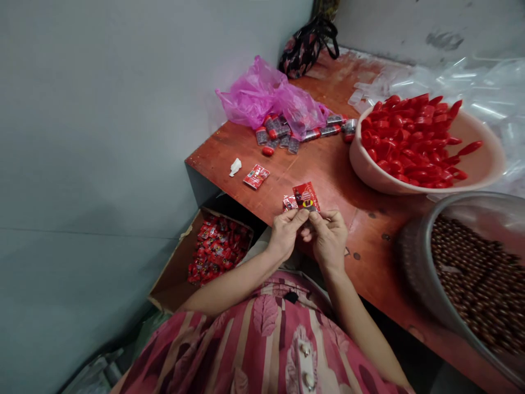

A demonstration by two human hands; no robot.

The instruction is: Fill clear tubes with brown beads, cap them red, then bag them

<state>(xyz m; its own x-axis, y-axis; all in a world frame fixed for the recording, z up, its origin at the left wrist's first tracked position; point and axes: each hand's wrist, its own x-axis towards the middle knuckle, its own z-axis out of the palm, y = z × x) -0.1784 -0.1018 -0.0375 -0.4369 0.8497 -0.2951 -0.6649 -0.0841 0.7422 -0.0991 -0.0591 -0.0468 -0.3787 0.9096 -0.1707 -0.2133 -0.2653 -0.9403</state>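
Observation:
Between both my hands, over the table's front edge, is a small red printed packet point(305, 196). My left hand point(286, 230) pinches its lower edge between thumb and fingers. From the other side, my right hand point(331, 235) pinches the same edge, the two thumbs almost touching. Just behind my left fingers, another shiny red packet point(289, 203) shows in part; whether it lies on the table or is held I cannot tell. Further left on the table, a flat red packet point(256, 177) lies beside a crumpled white scrap point(235, 167).
A pink bowl point(356, 164) of red plastic pieces and a metal basin point(426, 257) of dark brown beads stand at right. Small red-capped containers point(279, 131) lie by a pink plastic bag point(258, 93). Below left, a cardboard box point(172, 268) holds red packets. A grey wall point(102, 109) borders the left.

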